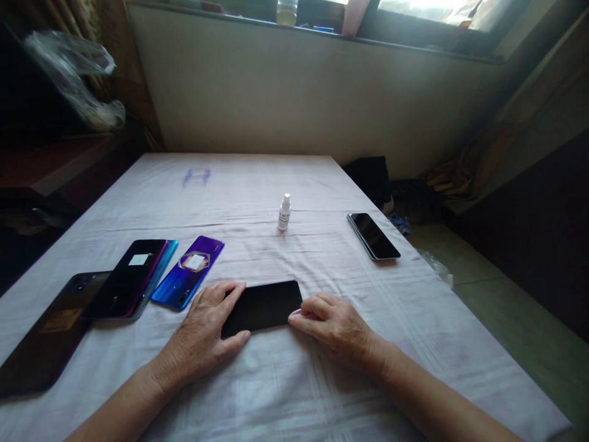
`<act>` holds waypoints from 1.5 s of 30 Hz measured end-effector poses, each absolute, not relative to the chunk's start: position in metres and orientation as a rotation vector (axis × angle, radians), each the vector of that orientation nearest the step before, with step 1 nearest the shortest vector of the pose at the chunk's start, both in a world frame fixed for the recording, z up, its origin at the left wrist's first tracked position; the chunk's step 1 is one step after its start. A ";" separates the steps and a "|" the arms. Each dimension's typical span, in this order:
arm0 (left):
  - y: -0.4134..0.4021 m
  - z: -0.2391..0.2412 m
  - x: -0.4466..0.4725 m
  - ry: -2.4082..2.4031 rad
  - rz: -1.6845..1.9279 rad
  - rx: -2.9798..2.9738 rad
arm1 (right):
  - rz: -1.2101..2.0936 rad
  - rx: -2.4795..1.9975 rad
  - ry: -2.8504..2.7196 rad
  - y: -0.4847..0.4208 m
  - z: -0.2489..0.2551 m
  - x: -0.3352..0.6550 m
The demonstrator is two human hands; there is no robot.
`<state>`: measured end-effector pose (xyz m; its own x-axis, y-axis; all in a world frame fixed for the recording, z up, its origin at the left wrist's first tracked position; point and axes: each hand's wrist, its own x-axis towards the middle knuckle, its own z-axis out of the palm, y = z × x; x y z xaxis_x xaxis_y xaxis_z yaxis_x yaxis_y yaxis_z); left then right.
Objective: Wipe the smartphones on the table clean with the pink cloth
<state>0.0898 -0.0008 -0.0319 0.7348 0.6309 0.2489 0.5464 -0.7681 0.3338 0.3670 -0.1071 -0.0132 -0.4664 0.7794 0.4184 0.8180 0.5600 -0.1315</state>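
Observation:
A smartphone with a dark screen lies face up on the cloth-covered table in front of me. My left hand grips its left end, with the thumb at the near edge and the fingers at the far edge. At the phone's right end, my right hand is closed, thumb against curled fingers. Whatever may be pinched there is too small or hidden to name. Beyond the phone stands a small white bottle with a cap, upright. A blue-purple phone back bearing a white label lies just left of my left hand.
Farther left, a dark phone with a purple edge overlaps a blue one and a brownish-black one. At the right edge rests a stack of black-screened phones. A wall rises behind the table.

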 end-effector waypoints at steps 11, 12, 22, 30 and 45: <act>-0.001 -0.033 0.091 0.925 0.549 2.708 | -0.158 -1.351 -2.377 -0.111 -0.008 0.363; -0.001 -0.033 0.091 0.925 0.549 2.710 | -0.162 -1.349 -2.382 -0.111 -0.008 0.361; -0.001 -0.035 0.092 0.934 0.576 2.698 | -0.066 -1.419 -2.312 -0.118 -0.010 0.377; 0.000 -0.035 0.091 0.910 0.585 2.701 | -0.078 -1.431 -2.242 -0.088 -0.018 0.382; 0.001 -0.038 0.090 0.925 0.569 2.713 | -0.105 -1.533 -2.152 -0.060 -0.028 0.376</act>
<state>0.0902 0.0011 -0.0376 0.7271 0.6231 0.2881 0.5384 -0.7780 0.3237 0.3757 -0.0604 -0.0275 -0.2473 0.8674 0.4318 0.9055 0.3655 -0.2156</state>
